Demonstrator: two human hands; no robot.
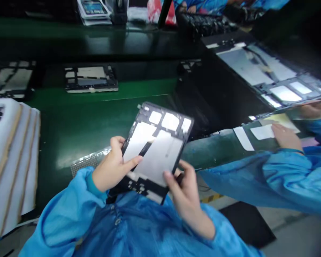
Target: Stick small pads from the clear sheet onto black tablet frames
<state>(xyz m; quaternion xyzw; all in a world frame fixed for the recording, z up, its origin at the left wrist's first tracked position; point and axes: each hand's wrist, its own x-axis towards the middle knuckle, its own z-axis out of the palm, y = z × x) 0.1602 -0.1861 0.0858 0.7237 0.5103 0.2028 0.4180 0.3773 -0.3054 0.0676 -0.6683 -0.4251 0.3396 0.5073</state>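
Observation:
Held in front of my body is an opened tablet (pixel 160 153), tilted, its inside facing up with silvery battery panels, a black ribbon strip and bright white patches. My left hand (pixel 115 164) grips its left edge, thumb lying on the inner face. At the lower right edge, my right hand (pixel 186 196) holds it with the thumb on top and fingers curled beneath. Part of the fingers of both hands is hidden behind the tablet. A sheet of bubble wrap (pixel 89 160) lies on the green bench just beyond my left hand.
More opened tablets, one at the bench's back (pixel 92 78) and another at far left (pixel 12 80), lie along the dark strip. White foam trays (pixel 13 160) stack at left. At right, a large dark panel (pixel 224 89) stands beside a co-worker's hand (pixel 287 137) on white strips.

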